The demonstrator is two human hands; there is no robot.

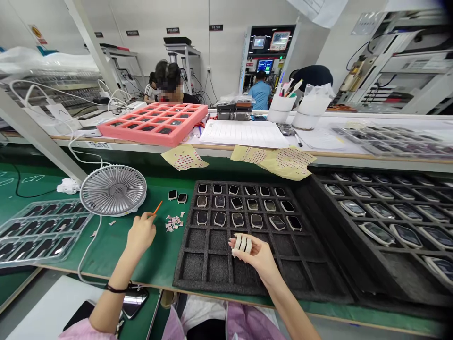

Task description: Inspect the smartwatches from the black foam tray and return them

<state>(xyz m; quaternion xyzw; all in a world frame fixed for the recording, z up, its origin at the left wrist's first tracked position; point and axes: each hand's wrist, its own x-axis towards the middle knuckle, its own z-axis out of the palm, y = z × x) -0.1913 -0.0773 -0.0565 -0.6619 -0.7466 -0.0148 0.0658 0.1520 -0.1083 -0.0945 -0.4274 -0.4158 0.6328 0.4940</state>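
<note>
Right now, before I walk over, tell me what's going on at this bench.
A person's left hand pinches a thin orange stick beside a pile of small pink-and-white scraps. Their right hand hovers over a black foam tray, with white strips across its fingers. Dark rounded parts sit in the tray's upper rows.

**Bright white workshop, benches running wall to wall!**

Right in front, a long green bench (106, 255), and just past it a white-edged bench (226, 147) runs across the room; beyond that, white walls (148, 19) dotted with small black signs (172, 30), a white stand (182, 49) against them. A person (170, 78) sits at the far side, a person in a blue shirt (261, 94) faces a machine with glowing screens (269, 56), and big white equipment (399, 71) fills the right under even, bright light.
</note>
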